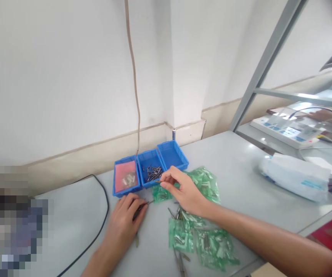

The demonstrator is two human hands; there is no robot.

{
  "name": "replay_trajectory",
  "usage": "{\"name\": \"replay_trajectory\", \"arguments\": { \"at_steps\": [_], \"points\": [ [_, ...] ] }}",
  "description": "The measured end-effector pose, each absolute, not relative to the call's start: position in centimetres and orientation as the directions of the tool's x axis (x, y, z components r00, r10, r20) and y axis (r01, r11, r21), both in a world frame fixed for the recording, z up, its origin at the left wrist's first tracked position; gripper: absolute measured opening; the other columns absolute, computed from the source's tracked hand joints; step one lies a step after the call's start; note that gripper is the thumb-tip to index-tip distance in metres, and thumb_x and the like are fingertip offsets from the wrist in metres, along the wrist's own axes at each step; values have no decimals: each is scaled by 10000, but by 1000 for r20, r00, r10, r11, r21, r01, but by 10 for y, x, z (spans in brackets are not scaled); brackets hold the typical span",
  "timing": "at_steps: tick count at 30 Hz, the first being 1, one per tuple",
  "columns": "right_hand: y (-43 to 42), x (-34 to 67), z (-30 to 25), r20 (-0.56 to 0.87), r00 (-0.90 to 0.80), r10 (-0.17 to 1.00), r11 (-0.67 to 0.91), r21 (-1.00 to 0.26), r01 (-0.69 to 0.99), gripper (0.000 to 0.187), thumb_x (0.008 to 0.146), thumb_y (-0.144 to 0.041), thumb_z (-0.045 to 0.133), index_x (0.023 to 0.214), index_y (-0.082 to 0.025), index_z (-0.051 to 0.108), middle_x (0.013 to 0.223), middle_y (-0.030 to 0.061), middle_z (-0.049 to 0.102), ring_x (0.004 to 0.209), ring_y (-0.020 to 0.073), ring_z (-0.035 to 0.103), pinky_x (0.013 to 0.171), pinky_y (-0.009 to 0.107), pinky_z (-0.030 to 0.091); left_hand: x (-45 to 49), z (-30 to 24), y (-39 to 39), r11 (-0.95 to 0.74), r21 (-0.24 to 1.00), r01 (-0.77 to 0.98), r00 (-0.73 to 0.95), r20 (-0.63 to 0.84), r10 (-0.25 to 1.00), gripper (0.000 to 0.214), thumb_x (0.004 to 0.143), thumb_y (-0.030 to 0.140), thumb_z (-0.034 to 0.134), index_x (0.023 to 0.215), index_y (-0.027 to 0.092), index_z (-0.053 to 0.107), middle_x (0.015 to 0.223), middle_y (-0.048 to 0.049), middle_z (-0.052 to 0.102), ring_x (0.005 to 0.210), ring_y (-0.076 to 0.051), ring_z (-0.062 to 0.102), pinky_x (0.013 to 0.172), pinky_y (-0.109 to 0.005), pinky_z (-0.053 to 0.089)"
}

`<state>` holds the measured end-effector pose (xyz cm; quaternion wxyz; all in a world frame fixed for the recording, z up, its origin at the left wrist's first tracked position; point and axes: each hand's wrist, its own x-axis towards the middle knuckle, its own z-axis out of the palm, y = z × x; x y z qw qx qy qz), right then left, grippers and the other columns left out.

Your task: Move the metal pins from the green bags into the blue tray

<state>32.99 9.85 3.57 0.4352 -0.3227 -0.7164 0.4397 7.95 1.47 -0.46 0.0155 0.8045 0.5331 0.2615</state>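
Observation:
My right hand (183, 190) hovers just in front of the middle blue bin (151, 169), its thumb and forefinger pinched on a thin metal pin (158, 181). That bin holds several dark metal pins. My left hand (125, 219) rests on the grey table (235, 161), fingers curled round a dark slim tool (140, 209) whose tip points right. Small green plastic bags (203, 184) of parts lie under and beside my right wrist, with more green bags (200, 240) nearer me. Loose pins lie among them.
Three blue bins stand in a row by the wall: the left bin (125, 177) has a pink liner and small parts, the right bin (173, 154) looks empty. A black cable (104, 215) curves at left. A white bag (295, 175) lies at right beside a metal frame (258, 69).

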Motion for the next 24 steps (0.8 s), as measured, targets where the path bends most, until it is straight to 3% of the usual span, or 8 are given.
{"name": "replay_trajectory", "arguments": {
  "at_steps": [15, 20, 24],
  "points": [
    [90, 322, 31, 141, -475, 869, 98, -989, -115, 228, 1008, -453, 668, 982, -228, 645, 833, -10, 592, 722, 157, 533, 669, 284, 437, 76, -1, 14, -423, 349, 837, 287, 379, 880, 131, 1065, 284, 570, 1108, 253, 690, 1098, -69, 671, 989, -206, 660, 882, -341, 554],
    [96, 323, 34, 25, -578, 816, -195, -928, -316, 334, 963, -525, 721, 987, -201, 643, 856, 8, 676, 601, 117, 547, 626, 280, 446, 80, -2, 18, -389, 340, 856, 249, 388, 887, 121, 1062, 278, 575, 1096, 242, 685, 1073, -69, 667, 970, -208, 655, 869, -346, 543],
    [102, 327, 35, -29, -691, 722, -480, -741, -470, 305, 930, -447, 800, 970, -178, 660, 772, -14, 615, 592, 99, 501, 633, 269, 458, 83, -1, 18, -392, 331, 858, 253, 390, 885, 120, 1062, 270, 576, 1093, 237, 687, 1054, -63, 668, 962, -203, 652, 868, -339, 534]
  ]
}}
